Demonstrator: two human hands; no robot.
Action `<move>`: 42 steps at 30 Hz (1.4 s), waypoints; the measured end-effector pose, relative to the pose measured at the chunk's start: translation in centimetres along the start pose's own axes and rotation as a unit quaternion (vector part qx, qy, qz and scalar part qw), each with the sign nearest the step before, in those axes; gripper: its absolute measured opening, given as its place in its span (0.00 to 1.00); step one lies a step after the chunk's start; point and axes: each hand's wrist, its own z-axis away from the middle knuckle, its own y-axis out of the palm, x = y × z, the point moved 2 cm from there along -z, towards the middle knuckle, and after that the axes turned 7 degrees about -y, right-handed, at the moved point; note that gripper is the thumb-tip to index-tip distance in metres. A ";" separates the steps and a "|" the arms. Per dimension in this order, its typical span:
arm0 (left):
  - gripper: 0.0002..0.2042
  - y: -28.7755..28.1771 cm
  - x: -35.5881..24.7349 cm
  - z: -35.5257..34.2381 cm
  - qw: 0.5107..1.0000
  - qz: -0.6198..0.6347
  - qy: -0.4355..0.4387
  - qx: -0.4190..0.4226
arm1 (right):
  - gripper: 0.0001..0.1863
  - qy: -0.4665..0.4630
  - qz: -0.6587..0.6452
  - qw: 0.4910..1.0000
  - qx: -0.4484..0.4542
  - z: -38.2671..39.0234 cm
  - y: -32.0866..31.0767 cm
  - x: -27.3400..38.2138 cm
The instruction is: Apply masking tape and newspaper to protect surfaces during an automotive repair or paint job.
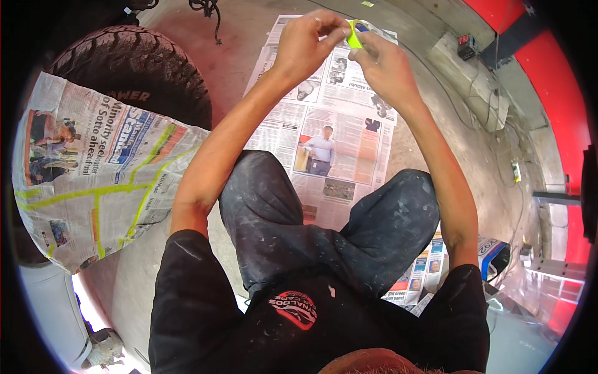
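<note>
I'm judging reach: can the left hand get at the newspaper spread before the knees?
Probably yes: the newspaper lies spread below the left hand, with nothing visible between them, though that hand is busy with the yellow tape.

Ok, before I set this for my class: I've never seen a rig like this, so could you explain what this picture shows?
There is no robot here, just a person's bare hands. The single picture comes from a wide fisheye camera worn on the head and looking down, so straight edges bend near the rim. Picture left is the person's left.

The bare right hand holds a bright yellow-green strip, perhaps tape. The bare left hand has its fingertips beside it; whether they grip it is hard to tell.

Beneath the hands, printed newspaper sheets lie on the grey floor. To the left are a black, deeply treaded tyre and more newspaper crossed by yellow-green lines.
</note>
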 end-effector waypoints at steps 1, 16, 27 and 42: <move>0.09 -0.1 0.0 0.1 1.000 -0.002 0.000 -0.001 | 0.17 -0.010 0.016 1.000 -0.004 0.1 -0.1 0.2; 0.08 -0.3 -1.1 0.4 0.988 -0.125 0.086 0.018 | 0.15 -0.022 0.076 0.997 0.022 0.2 -1.0 2.4; 0.10 -0.3 -1.3 0.6 0.992 0.113 -0.060 0.018 | 0.17 0.030 -0.044 0.999 0.000 -0.3 -0.9 0.7; 0.15 1.7 0.4 0.6 0.967 0.158 -0.154 0.131 | 0.16 0.111 -0.015 0.993 0.023 -0.5 -1.3 -0.7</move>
